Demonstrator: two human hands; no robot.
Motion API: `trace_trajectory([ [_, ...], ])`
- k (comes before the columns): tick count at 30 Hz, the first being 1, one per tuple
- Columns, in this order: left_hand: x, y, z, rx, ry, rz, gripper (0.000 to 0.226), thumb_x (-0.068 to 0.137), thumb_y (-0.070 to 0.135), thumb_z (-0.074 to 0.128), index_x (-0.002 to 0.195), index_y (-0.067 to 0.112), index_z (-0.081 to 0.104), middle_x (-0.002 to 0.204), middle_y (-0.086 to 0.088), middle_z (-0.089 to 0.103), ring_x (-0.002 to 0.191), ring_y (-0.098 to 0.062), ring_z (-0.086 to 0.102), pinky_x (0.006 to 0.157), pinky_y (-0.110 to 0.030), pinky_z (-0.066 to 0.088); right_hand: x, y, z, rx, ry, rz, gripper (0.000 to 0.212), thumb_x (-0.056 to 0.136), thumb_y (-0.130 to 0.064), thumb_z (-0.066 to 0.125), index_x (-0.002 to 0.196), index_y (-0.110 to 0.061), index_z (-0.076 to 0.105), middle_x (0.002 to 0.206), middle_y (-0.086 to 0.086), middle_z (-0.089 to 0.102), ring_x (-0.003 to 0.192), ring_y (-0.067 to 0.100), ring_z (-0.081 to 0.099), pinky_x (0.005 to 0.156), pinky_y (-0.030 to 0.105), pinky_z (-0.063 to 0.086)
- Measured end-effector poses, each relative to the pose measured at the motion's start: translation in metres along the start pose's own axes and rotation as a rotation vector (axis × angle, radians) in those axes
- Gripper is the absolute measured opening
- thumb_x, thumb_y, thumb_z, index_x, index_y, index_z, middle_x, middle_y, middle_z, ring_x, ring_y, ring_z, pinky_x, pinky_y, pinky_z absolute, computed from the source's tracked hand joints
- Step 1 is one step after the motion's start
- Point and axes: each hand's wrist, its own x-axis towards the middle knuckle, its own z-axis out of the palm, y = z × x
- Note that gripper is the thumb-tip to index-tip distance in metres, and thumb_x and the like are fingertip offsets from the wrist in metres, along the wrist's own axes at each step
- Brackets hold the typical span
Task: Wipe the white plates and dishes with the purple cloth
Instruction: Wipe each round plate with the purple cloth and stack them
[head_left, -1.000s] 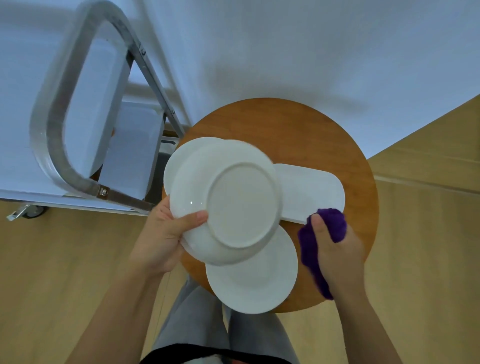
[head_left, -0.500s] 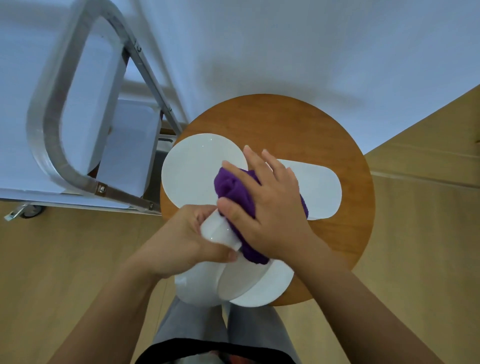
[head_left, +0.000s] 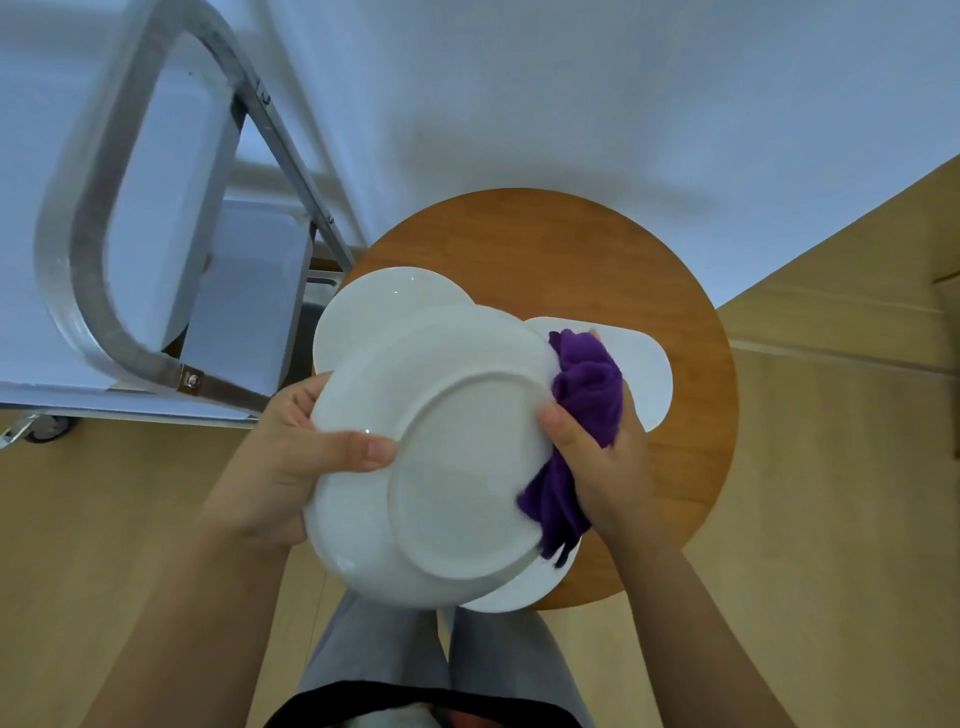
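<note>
No writing, label, brand or number can be read anywhere in the view. The plates, cloth and table carry none.

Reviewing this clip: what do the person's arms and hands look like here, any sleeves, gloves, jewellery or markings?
Both forearms are bare up to the frame's lower edge; no sleeves show. The left hand and right hand wear no gloves, and no rings, watch, bracelets or markings show on the visible parts. Fingernails look short and unpainted. Below, grey trousers and a dark hem are visible.
</note>
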Motion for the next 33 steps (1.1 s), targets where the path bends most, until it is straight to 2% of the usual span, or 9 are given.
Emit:
trace_trajectory([
  [4,0.011,-0.005,0.013,-0.124,0.137,0.109,0.035,0.059,0.001,0.067,0.084,0.024,0.074,0.086,0.002,0.074,0.076,-0.017,0.072,0.054,-0.03,0.057,-0.012,0.017,0.01,0.127,0.143,0.093,0.072,0.065,-0.049,0.074,0.127,-0.024,0.047,0.114,-0.007,0.063,0.096,0.001,0.063,0.075,0.017,0.054],
  [8,0.015,-0.011,0.023,-0.077,0.126,0.075,0.057,0.037,0.038,0.094,0.09,0.029,0.076,0.096,0.0,0.074,0.088,-0.02,0.071,0.064,-0.031,0.058,0.002,0.011,-0.007,0.307,0.11,0.129,0.053,0.068,-0.037,0.075,0.116,-0.023,0.057,0.107,-0.003,0.069,0.098,0.017,0.067,0.077,0.031,0.057],
  [12,0.02,0.003,0.01,-0.524,-0.261,-0.252,0.062,0.087,0.031,0.067,0.131,-0.008,0.048,0.128,-0.032,0.053,0.118,-0.048,0.051,0.099,-0.055,0.042,0.017,0.001,-0.038,0.231,-0.105,0.127,0.046,0.068,-0.028,0.076,0.11,-0.018,0.062,0.105,0.005,0.07,0.096,0.026,0.068,0.073,0.033,0.056],
  [14,0.027,0.004,0.004,-0.54,-0.315,-0.383,0.074,0.076,0.032,0.077,0.133,-0.004,0.047,0.122,-0.028,0.06,0.111,-0.044,0.059,0.091,-0.053,0.049,0.021,-0.002,-0.044,0.152,-0.149,0.136,0.046,0.067,-0.028,0.077,0.109,-0.018,0.063,0.102,0.003,0.071,0.094,0.024,0.069,0.071,0.031,0.056],
  [18,0.032,-0.002,0.009,-0.182,-0.032,-0.438,0.105,0.023,0.028,0.097,0.119,0.012,0.059,0.099,-0.013,0.072,0.083,-0.03,0.072,0.059,-0.039,0.058,0.025,-0.005,-0.044,0.062,-0.125,0.155,0.061,0.057,-0.041,0.083,0.109,-0.016,0.062,0.097,0.0,0.072,0.09,0.022,0.069,0.068,0.029,0.055],
  [23,0.028,-0.009,0.021,-0.277,0.021,-0.327,0.096,0.031,0.029,0.096,0.119,0.016,0.06,0.105,-0.012,0.072,0.089,-0.029,0.071,0.061,-0.036,0.058,0.018,-0.004,-0.037,0.045,0.004,0.12,0.058,0.067,-0.045,0.069,0.116,-0.015,0.059,0.101,0.0,0.068,0.093,0.019,0.066,0.07,0.027,0.052],
  [26,0.031,-0.014,0.034,-0.326,0.041,-0.232,0.063,0.062,0.03,0.081,0.121,0.02,0.059,0.106,-0.007,0.072,0.092,-0.025,0.071,0.063,-0.034,0.058,0.005,-0.007,-0.022,-0.018,0.096,0.062,0.06,0.07,-0.047,0.063,0.124,-0.023,0.055,0.112,-0.006,0.063,0.097,0.003,0.062,0.073,0.015,0.052],
  [29,0.036,-0.021,0.049,-0.31,0.018,-0.133,0.036,0.075,0.028,0.064,0.111,0.024,0.067,0.106,-0.005,0.072,0.096,-0.023,0.07,0.068,-0.033,0.058,-0.008,-0.008,0.002,-0.119,0.229,-0.019,0.06,0.074,-0.052,0.058,0.129,-0.028,0.051,0.126,-0.006,0.056,0.114,0.01,0.053,0.096,0.035,0.048],
  [33,0.038,-0.03,0.059,-0.124,0.081,-0.074,0.038,0.07,0.039,0.068,0.108,0.034,0.063,0.103,0.004,0.073,0.095,-0.017,0.069,0.069,-0.029,0.057,-0.027,-0.007,0.03,-0.13,0.349,-0.035,0.024,0.073,-0.061,0.054,0.096,-0.053,0.053,0.104,-0.025,0.058,0.106,0.014,0.057,0.086,0.034,0.053],
])
